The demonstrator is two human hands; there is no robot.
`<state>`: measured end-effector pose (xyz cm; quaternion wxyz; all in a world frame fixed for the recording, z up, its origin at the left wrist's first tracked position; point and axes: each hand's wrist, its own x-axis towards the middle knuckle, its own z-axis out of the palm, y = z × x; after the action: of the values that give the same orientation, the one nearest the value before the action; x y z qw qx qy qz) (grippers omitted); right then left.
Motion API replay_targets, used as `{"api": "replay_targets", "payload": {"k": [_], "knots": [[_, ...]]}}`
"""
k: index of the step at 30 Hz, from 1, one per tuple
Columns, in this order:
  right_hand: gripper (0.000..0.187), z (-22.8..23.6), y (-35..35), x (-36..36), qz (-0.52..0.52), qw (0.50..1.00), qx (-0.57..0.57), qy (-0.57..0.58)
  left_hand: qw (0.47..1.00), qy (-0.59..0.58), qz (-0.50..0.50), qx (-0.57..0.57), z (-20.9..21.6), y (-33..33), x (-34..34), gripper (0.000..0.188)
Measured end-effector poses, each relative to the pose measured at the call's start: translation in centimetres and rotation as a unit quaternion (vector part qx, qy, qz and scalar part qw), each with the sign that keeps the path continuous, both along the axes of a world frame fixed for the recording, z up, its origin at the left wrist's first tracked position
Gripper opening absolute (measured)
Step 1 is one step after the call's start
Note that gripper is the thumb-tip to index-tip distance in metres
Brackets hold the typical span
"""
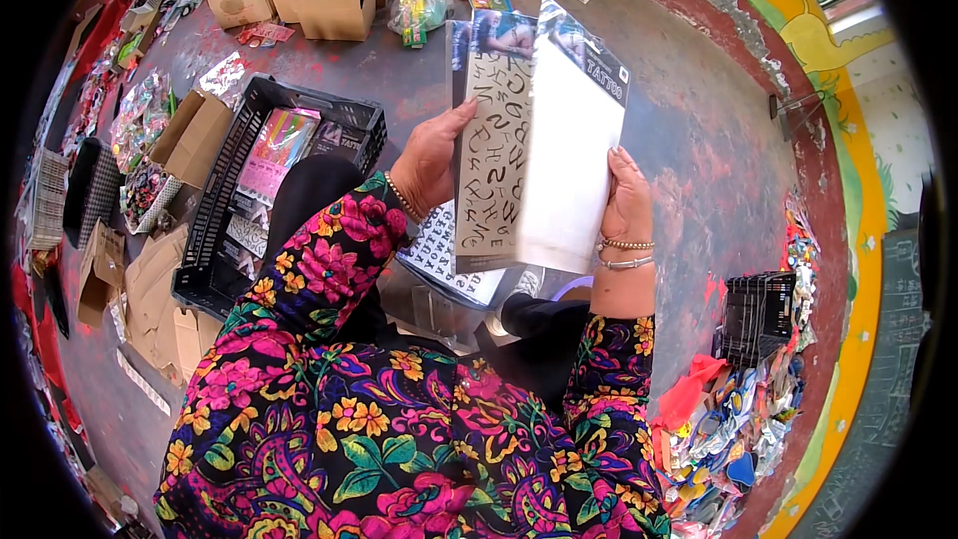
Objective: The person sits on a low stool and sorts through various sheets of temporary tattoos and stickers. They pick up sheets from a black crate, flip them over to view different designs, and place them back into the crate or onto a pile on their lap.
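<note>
Before me I hold up packaged temporary tattoo sheets. My left hand grips the left edge of a beige letter tattoo sheet, covered in large dark ornate letters under a photo header. Another packet edge shows behind it. My right hand pinches the right edge of a white-faced tattoo sheet with a dark header, which overlaps the beige one. Below them, a white sheet with black letters lies near my knees, partly covered by the held sheets. What it rests on is mostly hidden.
To my left stands a black plastic crate holding colourful packets. Cardboard boxes of goods stand at the far left, beside a clear bag. Flattened cardboard lies left. A small black crate and heaped packets are at right.
</note>
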<state>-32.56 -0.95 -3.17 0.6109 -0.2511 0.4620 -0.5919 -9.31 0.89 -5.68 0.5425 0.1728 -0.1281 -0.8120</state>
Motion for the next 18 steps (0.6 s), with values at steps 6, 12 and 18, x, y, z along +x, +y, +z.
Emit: {"api": "replay_targets", "payload": {"k": [6,12,18], "knots": [[0.046,-1.9,-0.8,-4.0,0.349,0.844,-0.209,-0.349,0.997,0.077,-0.014,-0.020,-0.6,-0.9,-0.2,0.037],[0.049,-1.9,-0.8,-3.1,0.329,0.811,-0.281,-0.394,0.999,0.040,0.010,0.011,-0.2,-0.6,-0.2,0.037],[0.054,-1.7,-1.4,-3.9,0.385,0.804,-0.256,-0.374,1.000,0.013,0.010,0.009,-0.1,-0.8,-0.3,0.034]]}}
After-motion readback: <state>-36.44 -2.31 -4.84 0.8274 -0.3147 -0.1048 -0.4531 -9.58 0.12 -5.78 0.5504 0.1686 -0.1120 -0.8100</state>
